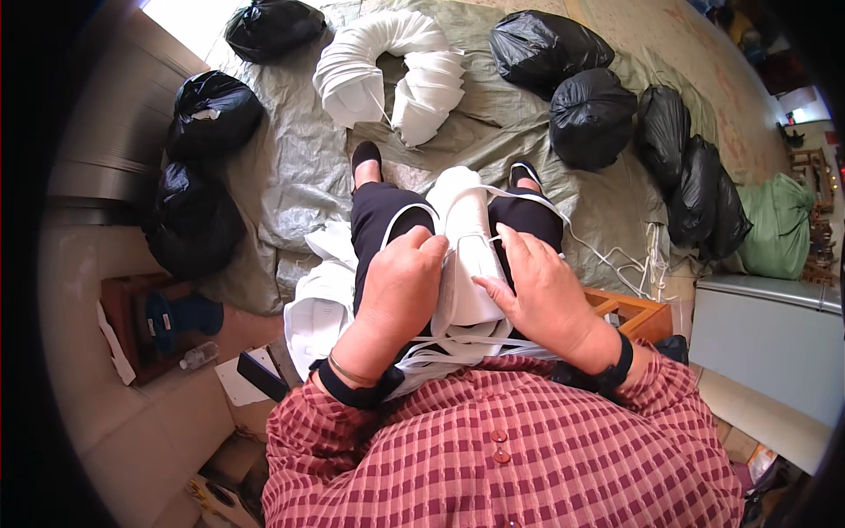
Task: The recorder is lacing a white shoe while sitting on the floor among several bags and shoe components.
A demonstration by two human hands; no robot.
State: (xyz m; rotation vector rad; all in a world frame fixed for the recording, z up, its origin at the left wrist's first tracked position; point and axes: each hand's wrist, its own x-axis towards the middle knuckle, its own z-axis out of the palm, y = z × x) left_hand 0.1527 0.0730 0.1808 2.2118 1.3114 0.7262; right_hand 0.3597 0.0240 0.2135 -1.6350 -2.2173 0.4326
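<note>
A white roll of nested, thin, curved pieces (473, 277) lies lengthwise between my thighs, across my lap. My left hand (403, 275) is closed at its left side, fingers pinched together on a white strap (407, 209) that arcs up beside it. On the other side my right hand (541, 286) has its fingertips at a thin white cord (480, 238) crossing the roll. The right thumb is apart from the forefinger and lies against the roll. Loose white straps (458, 352) gather at my waist. What lies under my left fingers is hidden.
A ring-shaped white stack (348, 66) lies ahead on a grey-green sheet (299, 167). Black bags (594, 119) stand around it. More white pieces (317, 312) are by my left thigh. Loose white cords (651, 264), a wooden frame (629, 312) and a green sack (775, 224) are at right.
</note>
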